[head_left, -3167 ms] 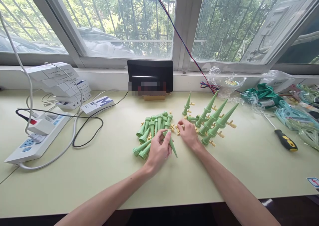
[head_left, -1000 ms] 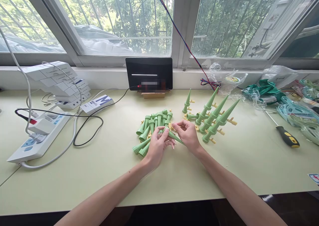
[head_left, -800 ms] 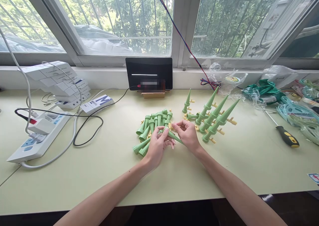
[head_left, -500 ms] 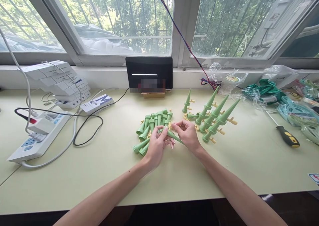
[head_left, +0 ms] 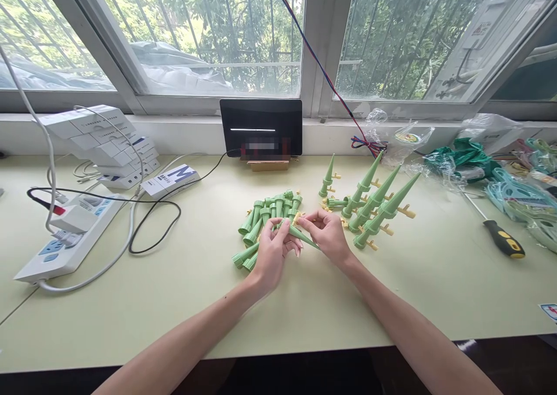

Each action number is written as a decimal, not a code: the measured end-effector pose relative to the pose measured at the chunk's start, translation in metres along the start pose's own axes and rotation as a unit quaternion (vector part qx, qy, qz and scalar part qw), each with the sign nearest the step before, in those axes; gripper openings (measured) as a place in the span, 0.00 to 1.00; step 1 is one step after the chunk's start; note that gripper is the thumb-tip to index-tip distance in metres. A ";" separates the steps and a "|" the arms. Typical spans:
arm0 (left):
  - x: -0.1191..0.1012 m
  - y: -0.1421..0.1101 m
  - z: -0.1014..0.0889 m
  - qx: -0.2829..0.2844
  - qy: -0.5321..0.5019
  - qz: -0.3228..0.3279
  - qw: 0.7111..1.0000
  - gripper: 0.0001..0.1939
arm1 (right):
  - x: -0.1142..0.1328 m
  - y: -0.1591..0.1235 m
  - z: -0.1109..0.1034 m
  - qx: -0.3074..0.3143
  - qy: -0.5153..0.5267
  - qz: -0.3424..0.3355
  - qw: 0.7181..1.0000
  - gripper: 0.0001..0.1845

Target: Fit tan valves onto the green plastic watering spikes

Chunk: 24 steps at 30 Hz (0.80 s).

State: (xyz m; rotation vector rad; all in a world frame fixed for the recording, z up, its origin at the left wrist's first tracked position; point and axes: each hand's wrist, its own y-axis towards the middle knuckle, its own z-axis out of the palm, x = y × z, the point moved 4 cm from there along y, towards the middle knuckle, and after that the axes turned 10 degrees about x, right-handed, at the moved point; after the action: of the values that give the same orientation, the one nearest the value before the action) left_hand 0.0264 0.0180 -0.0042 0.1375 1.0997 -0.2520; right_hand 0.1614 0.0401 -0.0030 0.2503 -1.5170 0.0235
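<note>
A green plant watering spike is pinched in my left hand, its pointed end slanting down to the right. My right hand is closed at the spike's upper side, thumb and forefinger pinching a small yellow valve. Whether the valve touches the spike is hard to make out. Behind and beside my left hand lies a heap of green spikes, partly hidden by the hand. Right of my right hand, several spikes with yellow valves stand upright, the nearest being a tall spike.
A screwdriver lies at the right, near plastic-wrapped bundles. A dark tablet leans at the back. On the left are a power strip, stacked white boxes and loose cables.
The yellow valve has tilted a little, and my right fingers have shifted slightly left with it. My left hand still holds the spike in nearly the same place.
</note>
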 end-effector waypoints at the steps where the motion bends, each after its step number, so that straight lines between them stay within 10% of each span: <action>1: 0.000 0.000 0.000 -0.001 0.001 0.001 1.000 0.16 | 0.000 0.000 0.000 0.003 -0.001 0.003 1.000 0.19; 24: -0.001 -0.002 -0.004 -0.018 0.068 0.006 0.997 0.18 | 0.002 -0.002 0.003 0.098 -0.101 -0.067 0.988 0.12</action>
State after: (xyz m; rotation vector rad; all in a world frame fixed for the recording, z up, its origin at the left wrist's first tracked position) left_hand 0.0225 0.0173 -0.0053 0.1312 1.2381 -0.2142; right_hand 0.1586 0.0373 -0.0016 0.5241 -1.6990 0.0408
